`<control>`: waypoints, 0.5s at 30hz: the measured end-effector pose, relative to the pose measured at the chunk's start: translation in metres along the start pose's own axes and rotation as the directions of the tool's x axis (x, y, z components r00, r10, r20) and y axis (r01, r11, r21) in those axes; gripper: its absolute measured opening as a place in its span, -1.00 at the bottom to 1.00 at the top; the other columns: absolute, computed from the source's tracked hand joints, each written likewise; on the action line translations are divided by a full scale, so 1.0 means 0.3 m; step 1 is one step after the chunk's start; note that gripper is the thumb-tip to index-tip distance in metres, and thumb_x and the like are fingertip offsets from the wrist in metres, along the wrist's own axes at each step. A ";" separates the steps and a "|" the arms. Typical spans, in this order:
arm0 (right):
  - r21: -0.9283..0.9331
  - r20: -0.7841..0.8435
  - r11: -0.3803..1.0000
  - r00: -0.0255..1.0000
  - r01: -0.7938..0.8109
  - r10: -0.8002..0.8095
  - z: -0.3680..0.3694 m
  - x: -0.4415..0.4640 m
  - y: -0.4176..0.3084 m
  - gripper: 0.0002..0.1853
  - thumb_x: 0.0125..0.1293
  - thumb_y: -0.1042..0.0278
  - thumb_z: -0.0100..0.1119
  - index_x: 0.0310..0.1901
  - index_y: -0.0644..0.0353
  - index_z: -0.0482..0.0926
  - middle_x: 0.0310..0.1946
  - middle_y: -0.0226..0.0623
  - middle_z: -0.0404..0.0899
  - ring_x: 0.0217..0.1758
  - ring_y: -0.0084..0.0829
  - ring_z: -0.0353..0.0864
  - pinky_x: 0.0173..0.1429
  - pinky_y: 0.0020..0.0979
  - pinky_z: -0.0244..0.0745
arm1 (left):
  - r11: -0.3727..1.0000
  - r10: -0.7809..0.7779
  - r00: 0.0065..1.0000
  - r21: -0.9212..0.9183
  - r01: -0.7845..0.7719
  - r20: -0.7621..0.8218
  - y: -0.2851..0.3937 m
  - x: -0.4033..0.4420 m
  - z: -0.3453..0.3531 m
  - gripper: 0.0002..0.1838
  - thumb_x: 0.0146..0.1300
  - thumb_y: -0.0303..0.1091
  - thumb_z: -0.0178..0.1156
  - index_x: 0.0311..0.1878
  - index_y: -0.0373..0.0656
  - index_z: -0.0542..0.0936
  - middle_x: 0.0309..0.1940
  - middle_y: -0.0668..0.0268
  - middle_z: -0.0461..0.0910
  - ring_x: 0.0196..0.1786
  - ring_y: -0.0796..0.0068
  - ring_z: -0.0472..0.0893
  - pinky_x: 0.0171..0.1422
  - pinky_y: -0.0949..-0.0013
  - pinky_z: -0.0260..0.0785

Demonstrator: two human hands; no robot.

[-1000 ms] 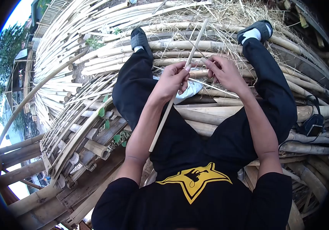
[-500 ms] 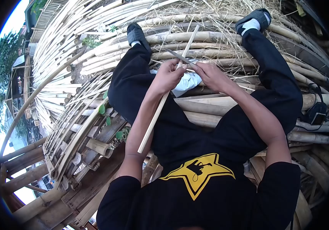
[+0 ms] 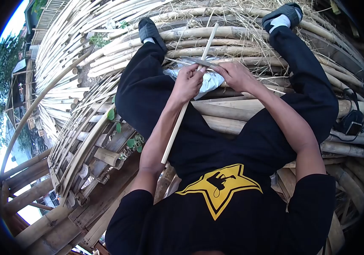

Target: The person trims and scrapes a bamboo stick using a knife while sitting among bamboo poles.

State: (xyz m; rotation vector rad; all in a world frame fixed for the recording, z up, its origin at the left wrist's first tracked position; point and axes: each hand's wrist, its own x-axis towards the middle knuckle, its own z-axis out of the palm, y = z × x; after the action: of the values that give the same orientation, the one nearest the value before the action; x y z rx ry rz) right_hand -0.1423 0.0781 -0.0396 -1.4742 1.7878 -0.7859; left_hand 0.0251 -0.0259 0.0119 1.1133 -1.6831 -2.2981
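Note:
A long pale bamboo strip (image 3: 174, 133) slants from beside my left forearm up past my fingers, its far end above the bamboo poles. My left hand (image 3: 188, 82) is closed around the strip near its middle. In my right hand (image 3: 237, 76) is a knife, its handle hidden by my fingers. The knife's blade (image 3: 205, 63) lies across the strip just beyond my left thumb. Behind and below both hands, a crumpled white plastic bag (image 3: 210, 83) rests between my legs.
Bamboo poles (image 3: 220, 32) lie under my feet, with loose shavings (image 3: 250, 46) scattered over them. A stack of split bamboo (image 3: 84, 148) is at my left. To the right a small black device with a strap (image 3: 352, 123) sits on the poles.
The bamboo strip has shifted slightly, its near end moving right and up. The knife blade has turned flatter across the strip. Both hands keep their hold.

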 end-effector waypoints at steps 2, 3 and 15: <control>-0.023 -0.018 1.000 1.000 0.005 -0.005 0.010 0.002 0.013 -0.47 0.42 -0.09 -0.22 -0.33 0.25 0.55 -0.46 0.05 0.55 -0.31 0.10 0.53 -0.21 -0.05 0.38 | 1.000 -0.009 1.000 0.015 0.010 -0.012 -0.015 -0.003 -0.003 -0.84 0.42 -0.34 0.00 -0.10 -0.23 0.47 -0.72 0.59 0.16 -0.78 0.82 0.10 -0.76 0.60 -0.12; -0.053 -0.039 0.998 0.999 0.014 -0.016 0.013 0.016 0.025 -0.45 0.42 -0.10 -0.24 -0.34 0.27 0.55 -0.46 0.06 0.55 -0.31 0.11 0.53 -0.20 -0.04 0.38 | 0.999 -0.009 1.000 0.031 0.010 -0.024 -0.012 0.000 -0.006 -0.82 0.43 -0.33 0.00 -0.06 -0.22 0.48 -0.71 0.59 0.13 -0.78 0.82 0.08 -0.75 0.62 -0.12; 0.867 0.094 0.387 0.867 -0.312 0.490 -0.124 0.051 0.078 -0.47 0.31 -0.28 -0.02 -0.36 0.13 0.40 -0.73 -0.67 0.09 -0.78 -0.79 -0.01 -0.71 -0.61 -0.14 | 0.998 -0.057 0.993 0.034 0.054 0.102 0.040 0.007 0.028 -0.71 0.43 -0.31 -0.03 0.09 -0.28 0.43 -0.70 0.51 0.22 -0.83 0.76 0.17 -0.77 0.61 0.00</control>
State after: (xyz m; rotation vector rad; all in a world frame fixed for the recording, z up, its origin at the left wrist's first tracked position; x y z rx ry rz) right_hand -0.1877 0.0683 -0.0386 -0.2492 1.3723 -1.3114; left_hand 0.0147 -0.0250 0.0223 1.0784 -1.7513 -2.4097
